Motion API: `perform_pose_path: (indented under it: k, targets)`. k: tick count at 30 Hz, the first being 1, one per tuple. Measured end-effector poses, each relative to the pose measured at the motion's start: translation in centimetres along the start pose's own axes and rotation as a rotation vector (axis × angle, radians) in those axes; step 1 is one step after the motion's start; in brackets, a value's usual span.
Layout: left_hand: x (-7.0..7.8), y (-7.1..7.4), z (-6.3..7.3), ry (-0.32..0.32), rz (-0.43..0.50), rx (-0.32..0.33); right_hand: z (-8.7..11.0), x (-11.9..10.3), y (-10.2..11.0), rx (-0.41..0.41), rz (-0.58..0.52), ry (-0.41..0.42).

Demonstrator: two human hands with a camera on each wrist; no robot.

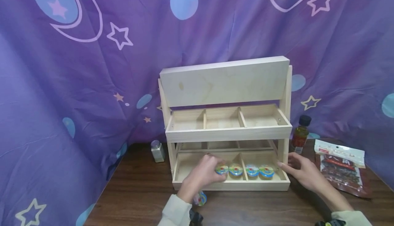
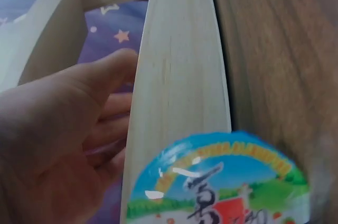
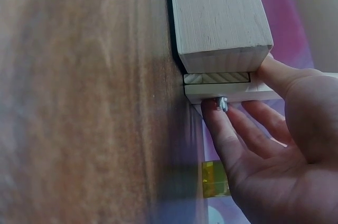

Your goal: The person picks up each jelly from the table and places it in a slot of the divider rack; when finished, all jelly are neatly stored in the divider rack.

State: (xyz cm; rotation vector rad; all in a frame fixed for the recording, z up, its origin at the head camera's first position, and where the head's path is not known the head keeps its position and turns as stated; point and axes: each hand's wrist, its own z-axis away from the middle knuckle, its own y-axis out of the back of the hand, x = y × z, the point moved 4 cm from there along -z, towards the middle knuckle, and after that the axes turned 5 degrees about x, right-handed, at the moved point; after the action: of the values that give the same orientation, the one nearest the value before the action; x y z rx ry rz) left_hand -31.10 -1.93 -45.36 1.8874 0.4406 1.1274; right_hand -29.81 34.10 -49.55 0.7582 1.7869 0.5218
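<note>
A two-tier wooden rack (image 1: 227, 136) stands on the table. In its lower tray (image 1: 231, 186), small jelly cups with printed lids sit in a row, such as the jelly cup (image 1: 266, 172) at the right end. My left hand (image 1: 204, 171) reaches over the tray's front board and seems to pinch the leftmost jelly cup (image 1: 222, 169); in the left wrist view the front board (image 2: 177, 71) hides its fingertips. Another jelly cup (image 1: 200, 198) lies before the tray, its lid large in the left wrist view. My right hand (image 1: 306, 171) grips the rack's right end, thumb and fingers on either side.
A small shaker jar (image 1: 158, 151) stands left of the rack. Behind the right hand are a dark-capped bottle (image 1: 300, 135) and a plastic spice bag (image 1: 341, 171). A purple curtain (image 1: 123, 82) hangs behind the brown table (image 1: 132, 188).
</note>
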Motion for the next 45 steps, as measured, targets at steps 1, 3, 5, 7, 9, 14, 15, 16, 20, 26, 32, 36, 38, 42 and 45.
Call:
perform_pose_path:
  k: [1,3,5,7,9,14,15,16,20,26,32,36,38,42,45]
  targets:
    - [-0.2,0.0,-0.1,0.004,0.006,-0.007,0.0,0.0,0.0,-0.001,0.001,0.000]
    - [-0.5,0.0,-0.3,0.002,0.014,-0.019,0.0,0.0,0.0,-0.001,0.002,0.002]
    - [-0.7,0.1,-0.4,0.011,0.021,-0.035,0.0,0.0,0.0,-0.001,0.004,0.003]
    - [-0.8,0.3,-0.4,0.023,0.027,-0.051,0.1,-0.1,0.1,0.002,0.009,0.004]
    - [-0.8,0.3,-0.3,0.040,0.030,-0.070,0.1,-0.1,0.1,0.006,0.015,0.004]
    - [-0.7,0.3,-0.4,0.030,0.025,-0.092,0.1,-0.1,0.3,0.012,0.011,0.006]
    - [-0.7,0.2,-0.4,0.021,0.025,-0.096,0.1,-0.1,0.3,0.012,0.011,0.007]
    - [-0.7,0.2,-0.4,0.015,0.024,-0.098,0.1,-0.1,0.3,0.012,0.012,0.007]
    - [-0.6,0.1,-0.4,0.006,0.014,-0.101,0.2,-0.1,0.3,0.018,0.021,0.013]
    - [-0.7,0.1,-0.3,0.021,0.014,-0.102,0.1,-0.4,0.3,0.033,0.045,0.040]
    - [-0.6,0.1,-0.3,-0.037,-0.016,-0.102,0.1,-0.7,0.4,0.041,0.069,0.054]
    - [-0.4,0.3,0.0,-0.100,-0.059,-0.074,0.1,-0.7,0.3,0.040,0.067,0.060]
    - [-0.3,0.5,0.3,-0.133,-0.071,-0.049,0.1,-0.8,0.3,0.042,0.071,0.062]
    - [-0.4,1.2,1.2,-0.161,-0.036,-0.011,0.2,-0.9,0.3,0.032,0.085,0.053]
    - [-0.7,1.7,1.9,-0.168,0.005,0.013,0.1,-0.9,0.2,0.024,0.089,0.041]
